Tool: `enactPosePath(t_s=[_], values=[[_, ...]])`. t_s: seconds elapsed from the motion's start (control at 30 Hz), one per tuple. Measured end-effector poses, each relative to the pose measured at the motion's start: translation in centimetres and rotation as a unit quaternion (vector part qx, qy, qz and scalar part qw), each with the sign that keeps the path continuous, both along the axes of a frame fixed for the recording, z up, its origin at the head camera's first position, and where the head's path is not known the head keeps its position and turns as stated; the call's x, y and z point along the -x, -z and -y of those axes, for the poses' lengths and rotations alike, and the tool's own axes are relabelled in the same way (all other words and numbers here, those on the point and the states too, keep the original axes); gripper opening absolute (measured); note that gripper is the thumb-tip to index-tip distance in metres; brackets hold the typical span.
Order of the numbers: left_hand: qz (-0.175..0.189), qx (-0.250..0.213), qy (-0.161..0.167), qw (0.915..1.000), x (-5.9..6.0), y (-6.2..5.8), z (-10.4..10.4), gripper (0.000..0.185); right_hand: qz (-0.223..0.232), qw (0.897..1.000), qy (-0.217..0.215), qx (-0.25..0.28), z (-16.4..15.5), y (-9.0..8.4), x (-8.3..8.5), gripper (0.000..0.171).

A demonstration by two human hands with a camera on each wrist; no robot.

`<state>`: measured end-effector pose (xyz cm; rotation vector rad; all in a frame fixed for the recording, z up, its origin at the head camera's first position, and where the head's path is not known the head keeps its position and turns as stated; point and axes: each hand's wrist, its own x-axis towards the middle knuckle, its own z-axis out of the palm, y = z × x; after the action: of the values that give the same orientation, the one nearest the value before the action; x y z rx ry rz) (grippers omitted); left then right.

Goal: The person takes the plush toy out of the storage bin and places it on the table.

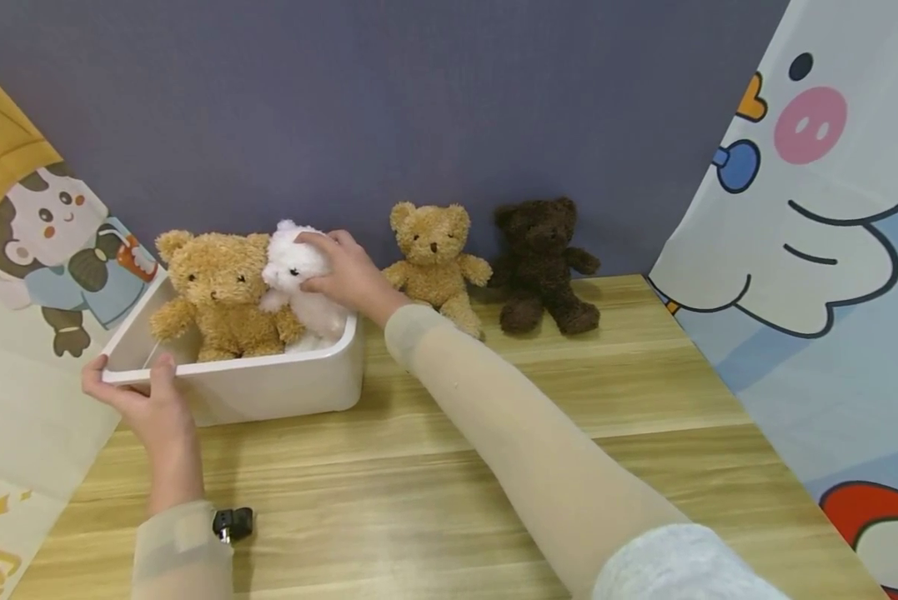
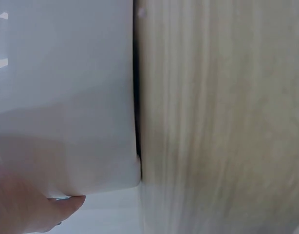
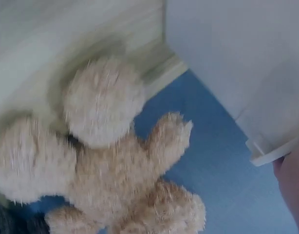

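Observation:
My left hand (image 1: 152,412) grips the front left corner of a white plastic bin (image 1: 268,390), thumb inside the rim and fingers outside. In the left wrist view, a fingertip (image 2: 66,207) curls at the end of the bin's wall. Inside the bin a fluffy tan teddy bear (image 1: 227,287) sits upright, facing me. Beside it, at the bin's right end, is a white plush animal (image 1: 321,308) with a small dark eye. My right hand (image 1: 354,275) holds this white plush by the head, thumb in front and fingers over the top; its lower part is hidden behind the rim.
To the right of the bin, a second tan teddy bear (image 1: 433,250) and a dark brown teddy bear (image 1: 542,267) sit against the blue-grey back panel (image 1: 449,100). Wood-grain tabletop (image 1: 418,492) stretches in front of them. Cartoon-printed panels (image 1: 831,217) flank both sides.

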<state>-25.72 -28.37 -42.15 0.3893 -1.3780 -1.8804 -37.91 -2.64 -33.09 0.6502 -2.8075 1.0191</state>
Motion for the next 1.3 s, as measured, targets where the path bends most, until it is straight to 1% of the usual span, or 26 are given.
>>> enactPosePath(t_s=[0.1, 0.2, 0.33, 0.5, 0.67, 0.8, 0.87, 1.07, 1.17, 1.3], values=[[0.006, -0.011, 0.014, 0.9998, 0.0, -0.4, 0.1, 0.064, -0.013, 1.000, 0.001, -0.001, 0.0, -0.3, 0.0, 0.074], [0.017, -0.030, 0.025, 0.9991, -0.3, -0.6, 0.1, 0.065, -0.020, 1.000, -0.005, 0.000, 0.1, -0.7, -0.1, 0.072], [0.028, -0.041, 0.026, 0.9984, -0.7, -0.6, 0.2, 0.066, -0.028, 1.000, -0.006, -0.010, 0.2, -1.7, -0.6, 0.072], [0.030, -0.036, 0.028, 0.9985, -0.9, -0.6, 0.2, 0.067, -0.057, 0.998, 0.006, -0.024, 0.0, -3.9, -1.7, 0.071], [0.025, -0.045, 0.031, 0.9982, -0.9, -0.7, 0.2, 0.067, -0.071, 0.997, 0.012, -0.018, -0.5, -6.8, -2.7, 0.069], [0.016, -0.044, 0.032, 0.9984, -0.8, -0.9, 0.2, 0.067, -0.078, 0.997, 0.028, 0.003, -1.5, -9.1, -2.9, 0.070], [0.015, -0.045, 0.034, 0.9983, -0.8, -1.0, 0.2, 0.067, -0.079, 0.996, 0.040, 0.015, -2.0, -10.0, -2.9, 0.071], [0.033, -0.043, 0.034, 0.9980, -0.8, -1.0, 0.3, 0.067, -0.083, 0.993, 0.066, 0.059, -3.5, -11.5, -3.0, 0.072], [0.033, -0.036, 0.033, 0.9982, -0.8, -1.0, 0.3, 0.068, -0.083, 0.990, 0.073, 0.090, -4.1, -12.3, -3.1, 0.073], [0.036, -0.027, 0.034, 0.9984, -0.8, -1.0, 0.2, 0.067, -0.084, 0.986, 0.080, 0.123, -5.0, -13.8, -3.4, 0.074]])
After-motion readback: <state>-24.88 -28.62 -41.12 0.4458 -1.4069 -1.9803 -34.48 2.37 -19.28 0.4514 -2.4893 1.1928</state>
